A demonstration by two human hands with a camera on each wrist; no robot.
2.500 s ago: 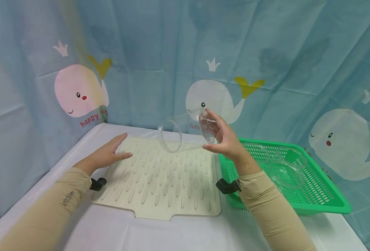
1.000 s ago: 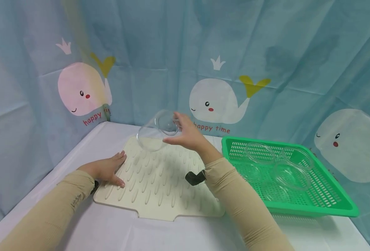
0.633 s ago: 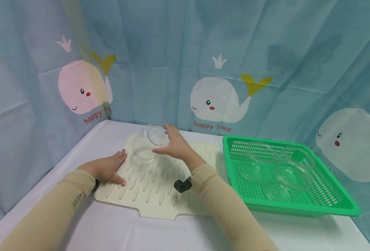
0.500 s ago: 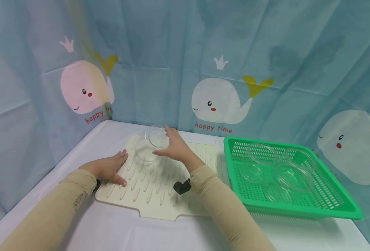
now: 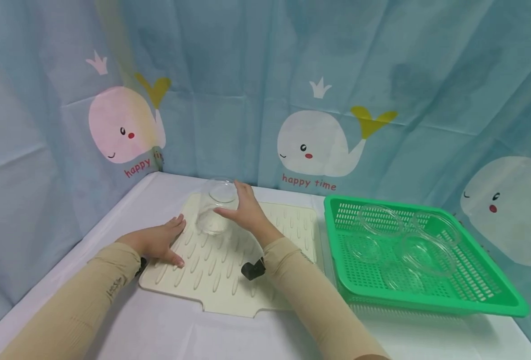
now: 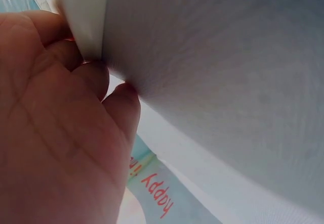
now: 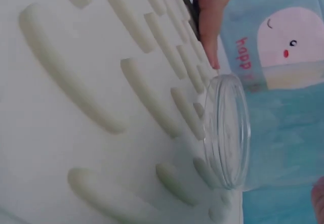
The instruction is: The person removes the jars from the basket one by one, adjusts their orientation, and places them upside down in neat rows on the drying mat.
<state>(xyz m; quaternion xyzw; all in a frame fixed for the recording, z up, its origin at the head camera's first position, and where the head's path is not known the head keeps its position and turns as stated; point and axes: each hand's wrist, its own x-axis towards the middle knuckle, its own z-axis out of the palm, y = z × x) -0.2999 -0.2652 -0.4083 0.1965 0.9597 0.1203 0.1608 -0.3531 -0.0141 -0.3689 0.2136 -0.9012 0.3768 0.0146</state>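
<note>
My right hand (image 5: 246, 212) holds a clear jar (image 5: 212, 217) by its side over the far left part of the cream ridged board (image 5: 227, 302). In the right wrist view the ringed end of the jar (image 7: 227, 133) faces down to the board; whether it bears fully on it I cannot tell. My left hand (image 5: 161, 242) rests at the board's left edge, thumb on the top face and fingers along the side. Up close in the left wrist view, the fingers of this hand (image 6: 66, 113) touch beside the edge; part of them is hidden.
A green perforated basket (image 5: 427, 300) stands right of the board, with several clear round containers (image 5: 427, 255) in it. A white cloth (image 5: 193, 340) covers the table. Blue curtains (image 5: 211, 125) with whale prints hang behind and at the left.
My right hand has brought the jar left and down from above the board's right side, and tipped it from lying sideways to roughly upright. My left hand has come down onto the board's left edge.
</note>
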